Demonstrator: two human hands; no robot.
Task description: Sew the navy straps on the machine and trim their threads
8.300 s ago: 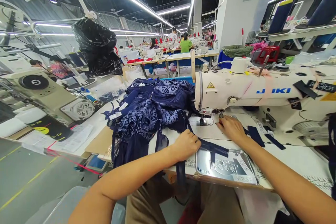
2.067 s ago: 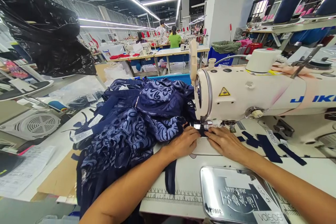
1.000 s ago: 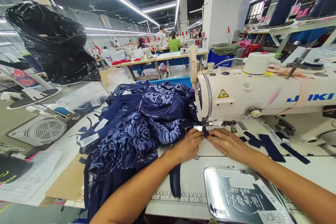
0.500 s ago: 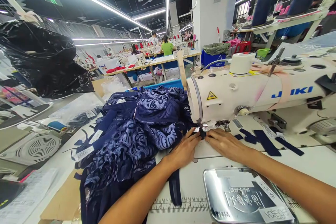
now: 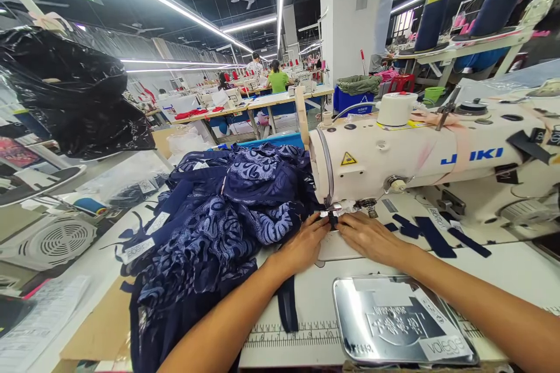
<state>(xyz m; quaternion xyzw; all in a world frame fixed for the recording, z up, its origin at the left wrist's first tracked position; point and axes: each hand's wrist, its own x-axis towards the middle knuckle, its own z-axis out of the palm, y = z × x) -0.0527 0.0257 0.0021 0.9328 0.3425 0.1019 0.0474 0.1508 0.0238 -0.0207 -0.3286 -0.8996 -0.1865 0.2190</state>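
My left hand (image 5: 305,246) lies just left of the presser foot of a white sewing machine (image 5: 420,154), fingers together on a small dark navy strap piece (image 5: 333,221). From the right, my right hand (image 5: 370,238) presses the same piece, its fingers closed and close to the needle area. The fingertips partly hide the piece. Beside my left hand a heap of navy lace garments (image 5: 210,233) with pale blue patterns covers the table. A navy strap end (image 5: 287,309) hangs out below my left wrist.
A metal tin lid (image 5: 400,320) with labels lies in front of my right forearm, by a printed ruler scale (image 5: 310,335). Navy fabric strips (image 5: 433,236) lie under the machine arm. At left are a black plastic bag (image 5: 70,93) and a thread cone (image 5: 90,206).
The view has shifted slightly, so the machine and tin sit a little further left. Both hands stay at the presser foot on the dark strap piece.
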